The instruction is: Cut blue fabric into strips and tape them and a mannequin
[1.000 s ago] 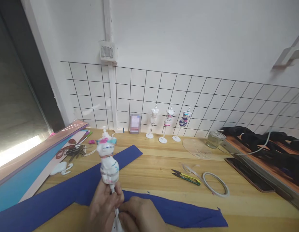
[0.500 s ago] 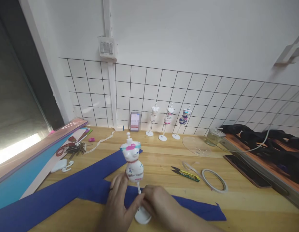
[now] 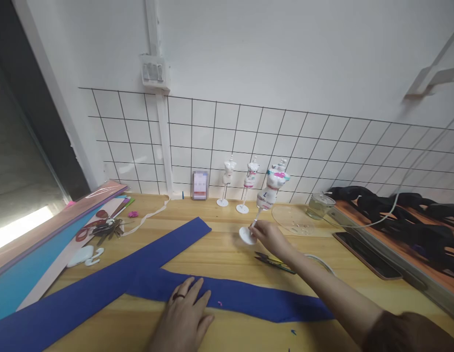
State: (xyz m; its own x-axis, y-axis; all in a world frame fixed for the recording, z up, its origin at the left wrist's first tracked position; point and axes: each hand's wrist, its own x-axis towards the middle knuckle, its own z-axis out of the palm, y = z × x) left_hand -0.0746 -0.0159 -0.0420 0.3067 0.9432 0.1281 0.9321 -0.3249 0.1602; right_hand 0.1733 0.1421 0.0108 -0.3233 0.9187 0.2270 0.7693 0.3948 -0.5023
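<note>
My right hand (image 3: pixel 269 237) grips a miniature dress form (image 3: pixel 272 188) low on its thin stem, just above the round white base. The form is white with pink, turquoise and dark marks, and it leans to the right above the table. My left hand (image 3: pixel 188 308) lies with fingers spread on a strip of blue fabric (image 3: pixel 248 296), holding nothing. Behind, two more small dress forms, a plain one (image 3: pixel 228 173) and a marked one (image 3: pixel 252 176), stand upright near the wall. A third is mostly hidden behind the held form.
Yellow-handled thread snips (image 3: pixel 276 264) and a white tape roll (image 3: pixel 324 264), both partly covered by my right arm, lie on the table. A glass cup (image 3: pixel 319 208), a dark phone (image 3: pixel 368 255) and scissors (image 3: pixel 89 227) lie around. A phone (image 3: pixel 200 186) leans against the wall.
The dress form has moved away from me and to the right in my right hand. My left hand has let go of it and now rests on the fabric.
</note>
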